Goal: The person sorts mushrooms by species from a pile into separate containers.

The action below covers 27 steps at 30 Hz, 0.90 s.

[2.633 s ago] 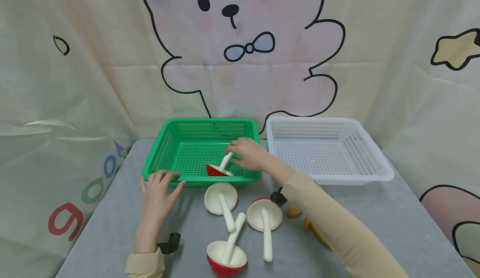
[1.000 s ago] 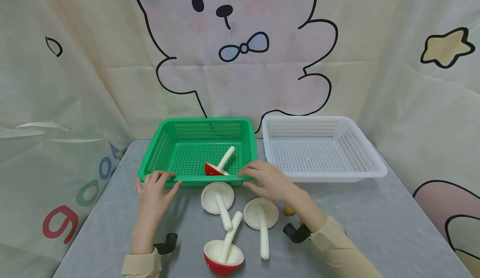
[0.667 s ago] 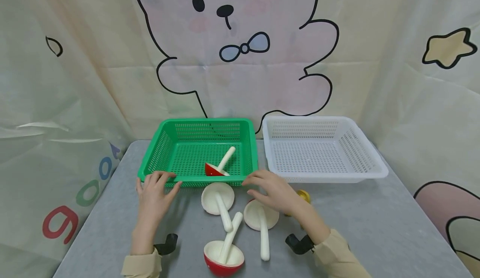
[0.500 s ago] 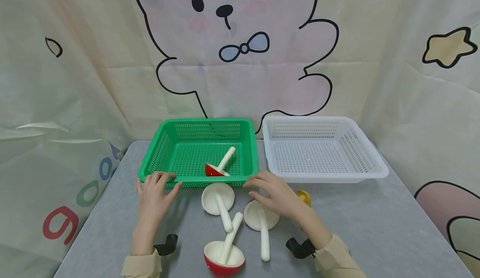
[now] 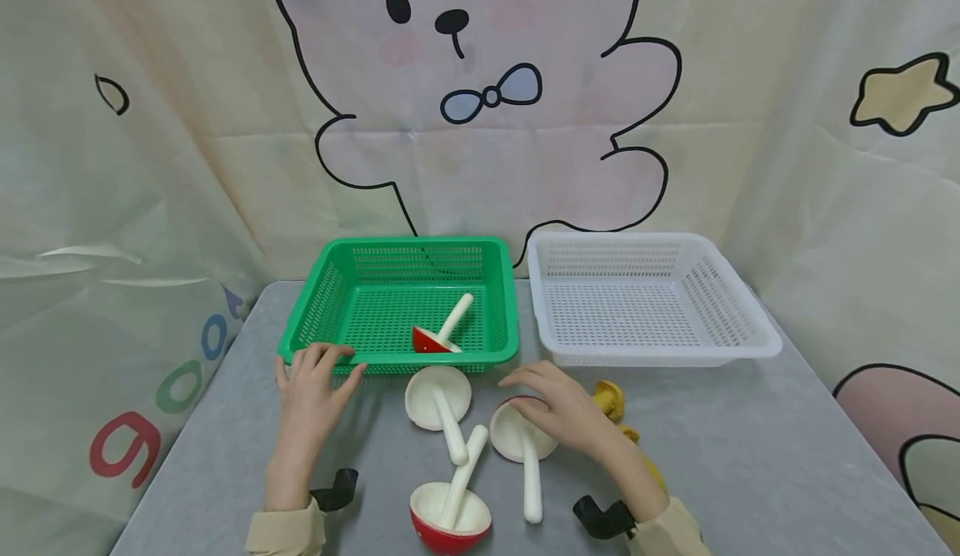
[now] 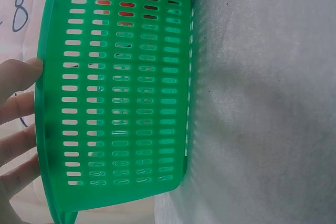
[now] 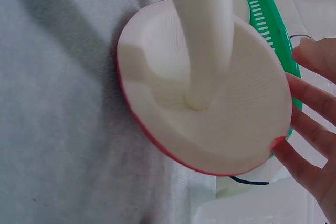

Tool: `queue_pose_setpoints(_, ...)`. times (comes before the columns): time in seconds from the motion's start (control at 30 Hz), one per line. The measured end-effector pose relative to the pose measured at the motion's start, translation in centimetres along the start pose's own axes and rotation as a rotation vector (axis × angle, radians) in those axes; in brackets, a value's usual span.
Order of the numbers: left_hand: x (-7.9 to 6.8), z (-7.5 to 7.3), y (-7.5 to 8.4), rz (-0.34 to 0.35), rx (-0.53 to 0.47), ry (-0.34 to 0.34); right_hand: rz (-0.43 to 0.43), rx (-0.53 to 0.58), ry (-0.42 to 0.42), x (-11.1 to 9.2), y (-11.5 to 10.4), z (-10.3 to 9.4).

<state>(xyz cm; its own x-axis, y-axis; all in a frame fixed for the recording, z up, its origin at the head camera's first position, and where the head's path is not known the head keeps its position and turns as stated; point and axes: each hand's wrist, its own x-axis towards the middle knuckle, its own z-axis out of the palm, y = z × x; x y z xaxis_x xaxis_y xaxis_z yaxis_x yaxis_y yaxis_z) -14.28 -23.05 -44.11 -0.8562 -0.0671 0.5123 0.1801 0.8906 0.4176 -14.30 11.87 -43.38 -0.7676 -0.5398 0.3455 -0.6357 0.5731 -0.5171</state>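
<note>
One red toy mushroom is in the green basket; three white-stemmed mushrooms remain outside. Your left hand rests loosely at its rim; your right hand, fingers parted, grips nothing by one cap.

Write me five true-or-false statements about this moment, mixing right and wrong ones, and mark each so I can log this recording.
1. The left hand is at the near rim of the green basket. True.
2. The white basket stands to the right of the green basket. True.
3. A red-capped mushroom lies in the white basket. False: the red-capped mushroom is in the green basket.
4. Only one white-stemmed mushroom is on the table. False: three white-stemmed mushrooms lie on the table.
5. The right hand grips the mushroom inside the green basket. False: the right hand is outside that basket, near the cap of the rightmost mushroom on the table.
</note>
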Motion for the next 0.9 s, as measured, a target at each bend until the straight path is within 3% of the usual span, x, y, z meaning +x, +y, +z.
queue_pose_setpoints(0.37,-0.2,0.2,0.0,0.0,-0.007,0.005,0.118,0.0,-0.003,-1.3,0.9,1.1)
queue_pose_setpoints(0.9,-0.1,0.0,0.0,-0.009,-0.003,0.002,0.076,-0.003,0.049,-1.5,1.5,1.7)
